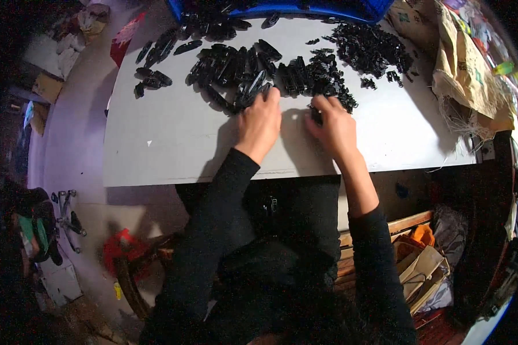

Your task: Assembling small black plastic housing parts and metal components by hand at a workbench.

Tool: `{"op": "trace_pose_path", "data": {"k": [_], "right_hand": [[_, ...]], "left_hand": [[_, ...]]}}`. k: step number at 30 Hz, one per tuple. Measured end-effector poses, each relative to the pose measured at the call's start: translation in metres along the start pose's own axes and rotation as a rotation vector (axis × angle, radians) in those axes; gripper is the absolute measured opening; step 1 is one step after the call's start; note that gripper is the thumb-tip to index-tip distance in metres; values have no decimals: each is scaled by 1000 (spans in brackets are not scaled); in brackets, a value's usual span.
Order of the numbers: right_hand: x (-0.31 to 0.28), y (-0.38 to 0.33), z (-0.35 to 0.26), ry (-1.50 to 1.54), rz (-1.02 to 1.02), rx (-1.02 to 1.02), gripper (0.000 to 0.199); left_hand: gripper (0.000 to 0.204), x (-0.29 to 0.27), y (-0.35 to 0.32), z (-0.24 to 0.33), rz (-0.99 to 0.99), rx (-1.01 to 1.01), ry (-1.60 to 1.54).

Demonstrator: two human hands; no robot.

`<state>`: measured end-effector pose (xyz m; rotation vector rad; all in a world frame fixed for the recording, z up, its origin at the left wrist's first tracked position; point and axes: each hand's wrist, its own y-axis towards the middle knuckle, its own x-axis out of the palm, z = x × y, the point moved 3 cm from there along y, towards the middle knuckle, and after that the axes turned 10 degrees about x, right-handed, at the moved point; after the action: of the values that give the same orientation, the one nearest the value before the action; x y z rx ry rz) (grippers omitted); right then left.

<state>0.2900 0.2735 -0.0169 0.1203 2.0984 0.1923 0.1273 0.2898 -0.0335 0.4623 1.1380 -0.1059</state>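
Observation:
A heap of long, glossy black plastic pieces (pixel 227 66) lies on the white tabletop (pixel 167 132). At the heap's near edge is my left hand (pixel 260 126), its fingers curled and partly hidden against the pieces; what they grip is not clear. To the right, my right hand (pixel 335 126) bends its thumb and fingers around a small black plastic part (pixel 316 115), mostly covered by the fingers. Just beyond it spreads a pile of small black clip-like parts (pixel 326 75). Between the two piles, several black pieces (pixel 293 76) stand side by side in a row.
A blue crate (pixel 380 10) sits at the table's far edge. More small black parts (pixel 374 49) are heaped at the far right, near a frayed woven sack (pixel 460 69). Loose long pieces (pixel 152 79) lie at the left. A wooden bench (pixel 411 221) stands below the table.

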Motion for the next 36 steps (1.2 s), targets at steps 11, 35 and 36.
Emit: {"op": "trace_pose_path", "data": {"k": [11, 35, 36], "right_hand": [[5, -28, 6, 1030, -367, 443, 12], [-8, -56, -41, 864, -432, 173, 18], [-9, -56, -39, 880, -401, 157, 19]], "left_hand": [[30, -20, -61, 10, 60, -333, -1650], [51, -22, -76, 33, -63, 108, -1198], [50, -20, -75, 33, -144, 81, -1320]]}}
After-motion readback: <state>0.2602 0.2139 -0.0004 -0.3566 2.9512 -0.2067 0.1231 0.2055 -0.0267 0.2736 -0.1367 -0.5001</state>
